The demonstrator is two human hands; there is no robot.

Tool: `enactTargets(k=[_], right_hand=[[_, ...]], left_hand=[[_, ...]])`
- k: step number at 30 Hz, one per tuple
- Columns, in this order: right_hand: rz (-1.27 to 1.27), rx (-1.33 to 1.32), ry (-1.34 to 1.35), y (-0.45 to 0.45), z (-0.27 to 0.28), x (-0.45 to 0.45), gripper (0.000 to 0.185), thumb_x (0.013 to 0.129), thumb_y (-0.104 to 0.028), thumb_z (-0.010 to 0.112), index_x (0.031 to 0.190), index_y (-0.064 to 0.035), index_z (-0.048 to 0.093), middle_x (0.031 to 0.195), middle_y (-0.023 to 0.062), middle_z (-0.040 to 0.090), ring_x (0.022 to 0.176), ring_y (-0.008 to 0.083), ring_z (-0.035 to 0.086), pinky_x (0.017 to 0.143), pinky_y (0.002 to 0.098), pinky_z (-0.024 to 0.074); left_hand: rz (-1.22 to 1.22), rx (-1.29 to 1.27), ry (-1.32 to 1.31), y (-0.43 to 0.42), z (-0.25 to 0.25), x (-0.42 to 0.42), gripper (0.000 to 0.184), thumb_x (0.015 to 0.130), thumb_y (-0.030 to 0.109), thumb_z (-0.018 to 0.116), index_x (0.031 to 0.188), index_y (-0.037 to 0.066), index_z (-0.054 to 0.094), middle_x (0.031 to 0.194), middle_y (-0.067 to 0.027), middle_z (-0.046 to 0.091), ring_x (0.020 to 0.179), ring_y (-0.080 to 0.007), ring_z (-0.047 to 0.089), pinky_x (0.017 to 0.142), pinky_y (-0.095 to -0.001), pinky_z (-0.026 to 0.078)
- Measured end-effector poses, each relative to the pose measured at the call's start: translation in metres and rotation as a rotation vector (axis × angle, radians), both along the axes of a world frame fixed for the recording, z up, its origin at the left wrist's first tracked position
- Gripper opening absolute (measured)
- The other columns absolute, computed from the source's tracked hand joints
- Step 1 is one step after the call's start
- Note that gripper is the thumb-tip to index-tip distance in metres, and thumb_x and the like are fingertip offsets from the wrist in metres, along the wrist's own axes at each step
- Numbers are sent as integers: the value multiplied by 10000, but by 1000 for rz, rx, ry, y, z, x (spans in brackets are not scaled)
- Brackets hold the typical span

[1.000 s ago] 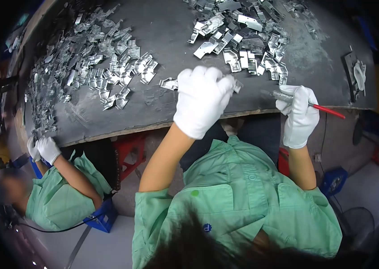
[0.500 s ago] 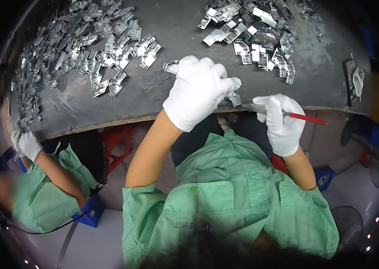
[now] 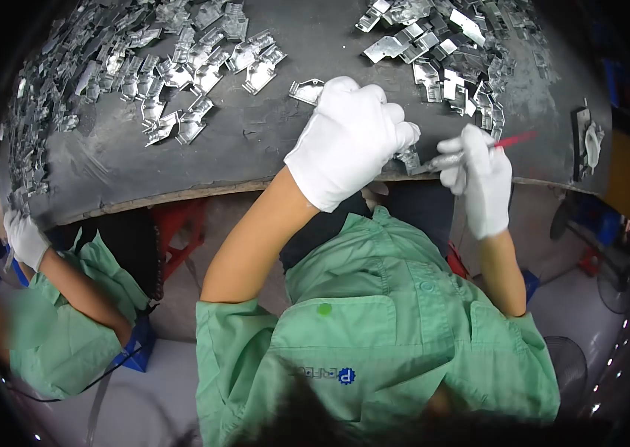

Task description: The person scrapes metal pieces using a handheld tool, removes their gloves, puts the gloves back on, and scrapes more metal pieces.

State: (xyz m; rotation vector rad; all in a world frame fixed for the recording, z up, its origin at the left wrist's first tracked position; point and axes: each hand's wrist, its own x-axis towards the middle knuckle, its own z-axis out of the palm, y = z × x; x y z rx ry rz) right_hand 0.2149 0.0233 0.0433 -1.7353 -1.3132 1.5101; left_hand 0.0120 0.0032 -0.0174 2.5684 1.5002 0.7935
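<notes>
My left hand point(image 3: 352, 141), in a white glove, is closed with a small shiny metal bracket point(image 3: 408, 158) pinched at its fingertips near the table's front edge. My right hand point(image 3: 482, 175), also gloved in white, grips a thin tool with a red handle point(image 3: 514, 139). The tool's grey metal end reaches left to the bracket and seems to touch it; its exact kind is unclear from blur. Another metal bracket point(image 3: 306, 91) lies on the table just beyond my left hand, partly covered by it.
Loose metal brackets are heaped on the dark table point(image 3: 255, 153) at the left point(image 3: 173, 74) and back right point(image 3: 449, 45). A flat dark item with a pale piece point(image 3: 590, 145) lies far right. At left, a co-worker's gloved hand point(image 3: 26, 238) is by the table edge.
The tool's red end has swung up, and my right hand has turned with it. My left hand keeps its hold on the bracket. The whole view has shifted a little.
</notes>
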Motion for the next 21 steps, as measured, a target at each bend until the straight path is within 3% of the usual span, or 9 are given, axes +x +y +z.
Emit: enactTargets(k=[1,4,5,9,13,15,18,21], right_hand=[[-32,15,-12,-3,0,7,287,1012,-221,564,889,8,684,745,97,713,531,61,541,508,225,410],[-76,310,35,-24,8,10,252,1009,-180,568,898,13,686,764,103,716,535,64,551,523,216,423],[4,377,11,-25,10,7,155,964,-127,615,904,-9,695,757,79,710,552,113,590,534,252,449],[574,977,-454,-14,8,6,50,843,-47,666,859,-79,702,722,35,657,620,233,631,558,353,485],[674,1131,-626,-24,-2,3,40,839,-91,700,833,-68,668,735,41,666,592,208,613,558,321,481],[341,715,-263,-27,-10,3,105,882,-144,681,860,-43,667,729,47,677,579,172,601,546,297,468],[-15,60,75,-4,-11,10,403,1045,-338,506,884,-14,682,688,51,687,544,54,552,502,202,404],[-71,169,123,-16,-10,12,373,1033,-331,557,878,-17,686,685,37,677,510,39,520,478,192,374]], left_hand=[[-19,14,-35,1,1,-1,279,695,164,715,966,230,706,709,62,605,717,-171,598,691,-363,421],[-11,41,-129,-4,-5,1,292,690,156,715,973,227,704,704,65,604,709,-172,596,694,-364,413],[-17,48,-143,-2,-7,1,293,689,154,714,972,228,704,703,67,604,710,-172,596,695,-365,411],[-25,60,-171,0,-9,-1,295,692,143,714,974,231,702,702,75,604,713,-165,596,692,-358,406],[-13,29,-105,0,-5,-2,283,713,158,726,985,233,700,710,82,608,709,-163,590,691,-351,412],[-28,-6,-124,1,-3,-2,251,726,166,731,967,231,706,712,84,610,706,-163,588,691,-350,416],[-20,39,-202,0,-2,0,193,732,163,733,915,222,722,720,79,615,714,-165,589,695,-355,422],[-17,18,-189,-1,2,-1,206,731,140,731,922,217,726,724,70,617,730,-167,592,699,-359,423]])
